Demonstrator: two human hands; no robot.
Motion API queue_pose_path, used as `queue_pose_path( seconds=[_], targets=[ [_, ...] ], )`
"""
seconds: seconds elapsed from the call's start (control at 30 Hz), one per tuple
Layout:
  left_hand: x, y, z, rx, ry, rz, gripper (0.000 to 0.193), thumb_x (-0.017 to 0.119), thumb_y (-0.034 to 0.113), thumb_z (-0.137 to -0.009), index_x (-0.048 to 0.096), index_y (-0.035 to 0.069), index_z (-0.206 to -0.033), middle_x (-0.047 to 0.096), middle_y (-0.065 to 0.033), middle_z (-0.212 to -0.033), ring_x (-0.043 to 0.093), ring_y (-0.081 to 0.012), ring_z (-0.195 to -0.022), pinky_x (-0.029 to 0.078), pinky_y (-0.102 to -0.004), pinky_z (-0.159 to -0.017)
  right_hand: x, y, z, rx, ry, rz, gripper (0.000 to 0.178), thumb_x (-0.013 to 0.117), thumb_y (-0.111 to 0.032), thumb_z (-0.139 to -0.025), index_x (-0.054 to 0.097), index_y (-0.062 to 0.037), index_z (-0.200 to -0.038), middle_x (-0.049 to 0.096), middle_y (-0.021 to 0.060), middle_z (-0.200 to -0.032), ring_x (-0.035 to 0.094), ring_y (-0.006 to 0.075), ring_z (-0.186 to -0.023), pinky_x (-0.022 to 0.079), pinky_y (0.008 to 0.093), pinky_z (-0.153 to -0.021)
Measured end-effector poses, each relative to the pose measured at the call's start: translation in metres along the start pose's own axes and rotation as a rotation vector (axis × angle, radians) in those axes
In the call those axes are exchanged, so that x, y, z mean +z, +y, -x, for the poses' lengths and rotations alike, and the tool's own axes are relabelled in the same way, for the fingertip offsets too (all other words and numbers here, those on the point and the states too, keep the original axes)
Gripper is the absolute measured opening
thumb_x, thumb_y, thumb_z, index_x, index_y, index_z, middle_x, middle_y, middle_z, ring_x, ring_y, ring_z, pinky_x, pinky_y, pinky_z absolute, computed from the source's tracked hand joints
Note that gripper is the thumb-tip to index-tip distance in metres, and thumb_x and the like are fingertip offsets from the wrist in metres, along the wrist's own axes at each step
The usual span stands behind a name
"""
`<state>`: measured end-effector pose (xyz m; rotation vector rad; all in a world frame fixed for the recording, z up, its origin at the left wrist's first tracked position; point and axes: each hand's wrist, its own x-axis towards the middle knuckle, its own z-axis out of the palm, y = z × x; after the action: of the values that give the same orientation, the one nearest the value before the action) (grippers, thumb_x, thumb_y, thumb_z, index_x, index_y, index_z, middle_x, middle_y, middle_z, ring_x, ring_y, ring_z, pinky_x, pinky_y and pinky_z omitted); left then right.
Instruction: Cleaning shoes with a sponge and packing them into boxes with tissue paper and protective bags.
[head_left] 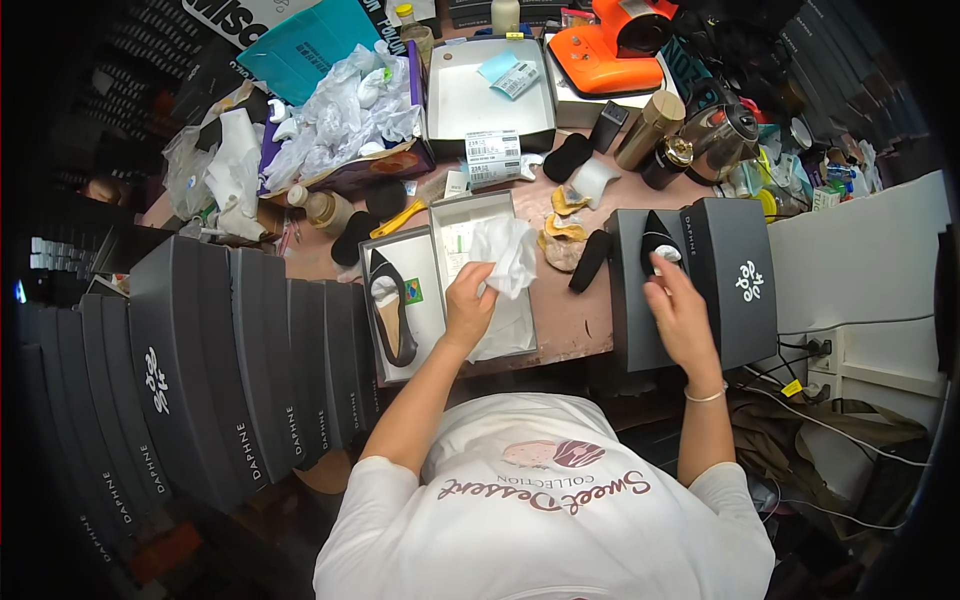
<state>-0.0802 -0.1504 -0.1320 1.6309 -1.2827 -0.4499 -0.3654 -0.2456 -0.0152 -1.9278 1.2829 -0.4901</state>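
Observation:
My left hand (470, 300) is closed on a crumpled sheet of white tissue paper (503, 250), pinched between thumb and fingers. The paper hangs over an open shoe box (437, 232) lined with more white paper. Left of it, a black pointed flat shoe (402, 335) with pale stuffing lies in the other box half (425, 330), beside a small green card (413, 290). On the right, my right hand (680, 310) closes on a second black pointed shoe (653, 228) above dark grey shoe boxes (640, 340). My fingers hide its rear part; white stuffing shows at its opening.
Tall rows of grey shoe boxes (190, 350) flank the left side. Black shoe pads (590, 262), yellowish scraps (565, 230) and a yellow-handled tool (398, 218) lie on the table. Behind are a bin of plastic bags (350, 110), a thermos (650, 130) and an orange machine (605, 60).

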Motion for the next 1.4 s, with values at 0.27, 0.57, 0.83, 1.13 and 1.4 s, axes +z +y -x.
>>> queue_pose_path(
  seconds=[0.27,0.57,0.83,1.13,1.4],
  targets=[
    [-0.03,0.049,0.08,-0.535,0.003,0.94,0.047,0.064,0.02,-0.09,0.044,0.001,-0.129,0.058,-0.0086,-0.114,0.058,-0.0213,-0.105,0.048,-0.0377,-0.09,0.181,-0.024,-0.031,-0.129,-0.269,-0.372,0.03,0.067,-0.013,-0.08,0.058,0.0012,-0.105,0.062,0.0195,-0.094,0.063,0.0254,-0.083,0.049,0.0344,-0.073],
    [-0.046,0.014,0.066,-0.986,0.408,1.375,0.035,0.051,0.01,-0.087,0.05,0.0,-0.12,0.056,-0.0169,-0.12,0.054,-0.029,-0.115,0.043,-0.0431,-0.1,0.145,-0.007,-0.024,-0.081,-0.127,-0.597,0.013,0.062,-0.007,-0.08,0.061,0.0021,-0.089,0.056,0.0105,-0.067,0.051,0.0112,-0.061,0.043,0.0278,-0.057],
    [-0.07,0.114,-0.003,0.13,-0.058,-0.336,0.058,0.076,0.023,-0.072,0.056,0.005,-0.123,0.049,-0.0152,-0.124,0.052,-0.0325,-0.108,0.041,-0.0408,-0.095,0.104,-0.025,-0.009,-0.117,-0.1,-0.316,0.019,0.064,-0.014,-0.083,0.06,0.0034,-0.086,0.055,0.0167,-0.063,0.051,0.0204,-0.053,0.042,0.0332,-0.052],
    [-0.086,0.052,0.019,-0.401,-0.616,-0.616,0.042,0.069,0.016,-0.078,0.058,0.0,-0.115,0.062,-0.0123,-0.101,0.06,-0.0293,-0.098,0.047,-0.0391,-0.086,0.096,-0.05,-0.001,-0.281,-0.247,-0.364,0.018,0.063,-0.008,-0.077,0.058,0.0019,-0.09,0.06,0.0216,-0.076,0.061,0.0379,-0.072,0.048,0.0385,-0.065],
    [-0.068,0.046,-0.003,-0.499,-0.099,0.561,0.027,0.05,-0.006,-0.086,0.057,-0.002,-0.111,0.061,-0.0044,-0.1,0.057,-0.0098,-0.092,0.045,-0.023,-0.083,0.015,-0.026,0.012,-0.263,-0.494,-0.225,0.063,0.078,-0.027,-0.075,0.05,-0.0016,-0.125,0.054,0.0149,-0.118,0.057,0.024,-0.099,0.048,0.0329,-0.082]
  ],
)
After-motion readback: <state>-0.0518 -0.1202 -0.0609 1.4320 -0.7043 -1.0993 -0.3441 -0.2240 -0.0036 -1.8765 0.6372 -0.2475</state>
